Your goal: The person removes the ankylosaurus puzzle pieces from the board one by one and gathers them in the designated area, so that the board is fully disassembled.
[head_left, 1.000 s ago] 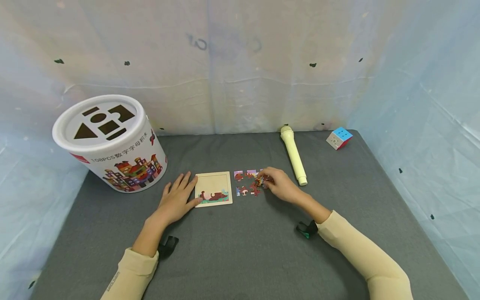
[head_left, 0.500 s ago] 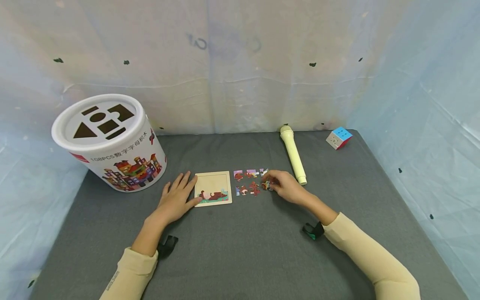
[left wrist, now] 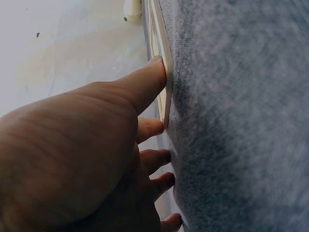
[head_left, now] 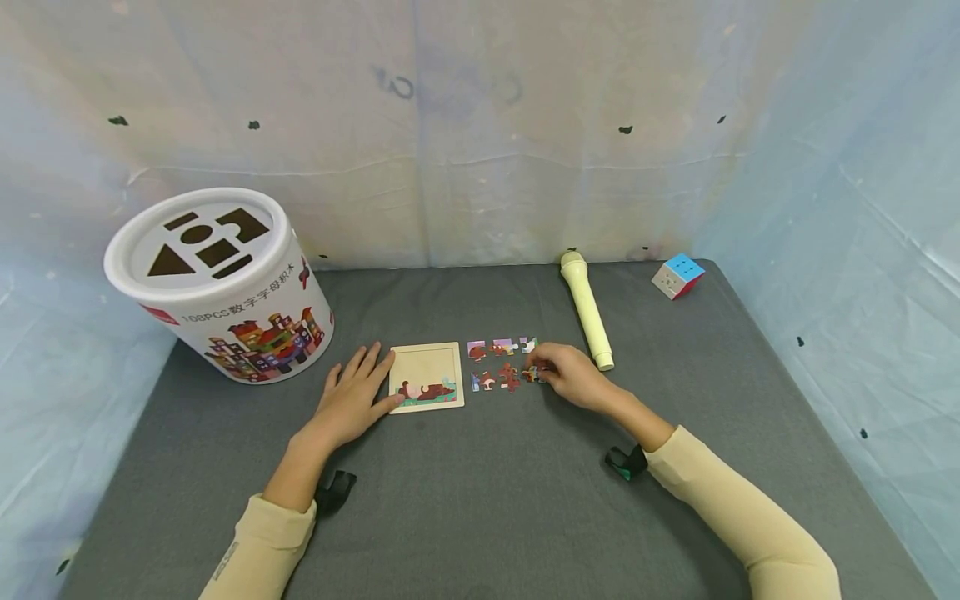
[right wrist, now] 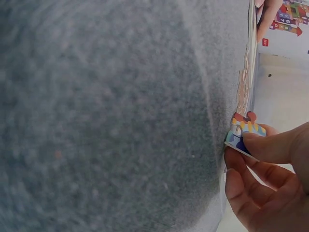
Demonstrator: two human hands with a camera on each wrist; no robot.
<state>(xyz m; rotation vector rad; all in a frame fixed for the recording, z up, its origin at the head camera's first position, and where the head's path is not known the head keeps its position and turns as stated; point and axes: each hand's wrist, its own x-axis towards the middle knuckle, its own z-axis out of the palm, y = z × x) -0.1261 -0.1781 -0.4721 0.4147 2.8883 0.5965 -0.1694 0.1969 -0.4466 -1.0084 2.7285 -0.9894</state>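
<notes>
A square wooden puzzle tray lies flat, with a strip of brown and green picture along its near side. My left hand rests at its left side with fingers straight. In the left wrist view its thumb presses on the tray's rim. Right of the tray, several loose jigsaw pieces lie in two rows. My right hand is at the right end of the nearer row. The right wrist view shows its thumb and fingers pinching a colourful jigsaw piece, which is tilted up from the cloth.
A large white bucket with shape holes in its lid stands at the back left. A pale yellow toy microphone lies behind my right hand. A puzzle cube sits at the back right. Grey cloth covers the table.
My right hand has shifted slightly right with the jigsaw piece, away from the other pieces, then stayed nearly still. My left hand and the tray have not moved.
</notes>
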